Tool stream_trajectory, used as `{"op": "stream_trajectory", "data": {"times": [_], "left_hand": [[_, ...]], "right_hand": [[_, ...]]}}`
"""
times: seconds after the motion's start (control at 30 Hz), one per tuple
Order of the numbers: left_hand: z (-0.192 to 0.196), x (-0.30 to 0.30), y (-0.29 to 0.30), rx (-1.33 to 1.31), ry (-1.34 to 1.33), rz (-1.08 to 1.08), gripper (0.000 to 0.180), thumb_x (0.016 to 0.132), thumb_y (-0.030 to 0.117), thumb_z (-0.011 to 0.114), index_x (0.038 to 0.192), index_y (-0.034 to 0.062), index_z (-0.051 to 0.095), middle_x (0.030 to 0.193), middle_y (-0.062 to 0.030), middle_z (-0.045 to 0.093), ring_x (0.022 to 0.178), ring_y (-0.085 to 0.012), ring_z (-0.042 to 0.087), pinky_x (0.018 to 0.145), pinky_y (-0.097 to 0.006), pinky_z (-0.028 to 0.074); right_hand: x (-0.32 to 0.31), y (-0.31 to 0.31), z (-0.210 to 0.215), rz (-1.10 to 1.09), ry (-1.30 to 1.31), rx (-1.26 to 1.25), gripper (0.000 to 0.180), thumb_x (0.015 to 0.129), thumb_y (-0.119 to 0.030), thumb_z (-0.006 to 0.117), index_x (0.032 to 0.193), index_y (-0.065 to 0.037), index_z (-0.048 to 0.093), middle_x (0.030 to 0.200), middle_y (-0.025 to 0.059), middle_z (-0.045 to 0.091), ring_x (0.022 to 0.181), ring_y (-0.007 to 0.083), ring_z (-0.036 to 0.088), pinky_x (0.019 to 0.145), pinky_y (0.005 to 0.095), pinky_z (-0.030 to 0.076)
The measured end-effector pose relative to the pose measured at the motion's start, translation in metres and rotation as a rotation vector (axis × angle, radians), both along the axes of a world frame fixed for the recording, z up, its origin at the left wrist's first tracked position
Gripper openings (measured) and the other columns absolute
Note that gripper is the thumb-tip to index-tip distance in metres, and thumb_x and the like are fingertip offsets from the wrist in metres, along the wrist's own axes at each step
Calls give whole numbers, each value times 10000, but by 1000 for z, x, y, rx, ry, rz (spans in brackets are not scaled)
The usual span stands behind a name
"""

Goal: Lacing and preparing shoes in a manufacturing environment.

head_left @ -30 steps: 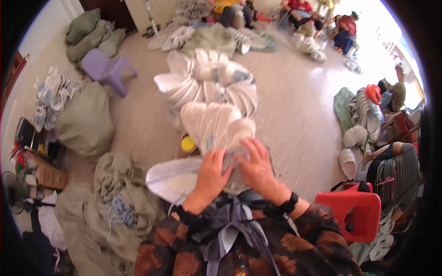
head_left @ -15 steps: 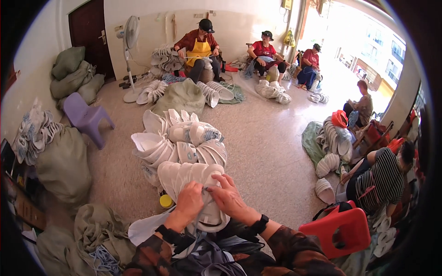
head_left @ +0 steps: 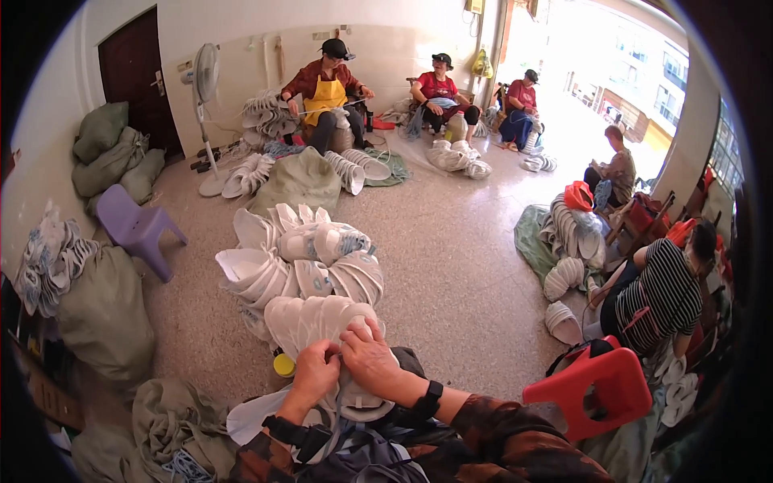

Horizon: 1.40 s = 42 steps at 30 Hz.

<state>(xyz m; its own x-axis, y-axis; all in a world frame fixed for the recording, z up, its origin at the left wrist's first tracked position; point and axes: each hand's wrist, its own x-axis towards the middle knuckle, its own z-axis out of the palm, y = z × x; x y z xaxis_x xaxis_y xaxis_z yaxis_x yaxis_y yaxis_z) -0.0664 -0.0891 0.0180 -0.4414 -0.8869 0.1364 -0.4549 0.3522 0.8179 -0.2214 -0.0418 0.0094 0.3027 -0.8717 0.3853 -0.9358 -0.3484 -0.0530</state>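
A white shoe upper rests in front of my body, with both hands at its upper part. My left hand is closed in a pinch at the upper's left side; what sits between its fingertips is hidden. Over the top lies my right hand, fingers curled down and gripping the upper, close to the left fingertips. Just beyond my hands, a row of nested white shoe uppers leans away from me. A larger heap of white uppers, some with grey-blue laces, lies behind it.
A yellow-lidded jar stands left of my hands. A red plastic stool is at the right, near a person in a striped shirt. Green sacks and a purple chair are at left. Several people sit farther back.
The grey lace seen between my hands is now hidden. My right hand has moved left, over the upper and closer to my left hand. The whole view has shifted slightly.
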Motion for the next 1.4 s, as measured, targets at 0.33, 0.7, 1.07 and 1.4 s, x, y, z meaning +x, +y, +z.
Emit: {"op": "stream_trajectory", "data": {"times": [0.33, 0.7, 1.07, 1.4], "left_hand": [[-9, -1, 5, -185, 99, 90, 131, 811, 19, 622, 942, 20, 611, 853, -154, 602, 767, -326, 637, 683, -409, 509], [5, 35, 26, -256, 42, 35, 288, 837, 84, 690, 1101, 11, 602, 967, -144, 600, 850, -297, 634, 765, -361, 523], [-4, 196, 83, -138, -463, 75, 199, 850, 107, 661, 1008, -14, 660, 869, -137, 669, 767, -297, 644, 695, -356, 499], [74, 180, 22, -443, -329, 219, 168, 918, 68, 573, 1042, -18, 647, 876, -180, 629, 812, -323, 644, 722, -389, 494]], "right_hand": [[-134, 95, -25, -203, -334, 23, 88, 778, -44, 642, 865, -34, 636, 878, 138, 630, 874, 345, 599, 826, 463, 432], [-89, 102, 27, -169, -682, 139, 137, 892, -36, 632, 1025, -1, 626, 933, 161, 625, 803, 289, 650, 724, 359, 524], [-19, 38, 26, -118, -524, 187, 313, 844, -230, 734, 960, -35, 519, 893, 144, 578, 799, 352, 616, 682, 439, 486], [-25, 34, 26, -168, -582, 348, 348, 832, -268, 749, 900, -34, 502, 826, 134, 578, 749, 316, 606, 661, 411, 478]]}}
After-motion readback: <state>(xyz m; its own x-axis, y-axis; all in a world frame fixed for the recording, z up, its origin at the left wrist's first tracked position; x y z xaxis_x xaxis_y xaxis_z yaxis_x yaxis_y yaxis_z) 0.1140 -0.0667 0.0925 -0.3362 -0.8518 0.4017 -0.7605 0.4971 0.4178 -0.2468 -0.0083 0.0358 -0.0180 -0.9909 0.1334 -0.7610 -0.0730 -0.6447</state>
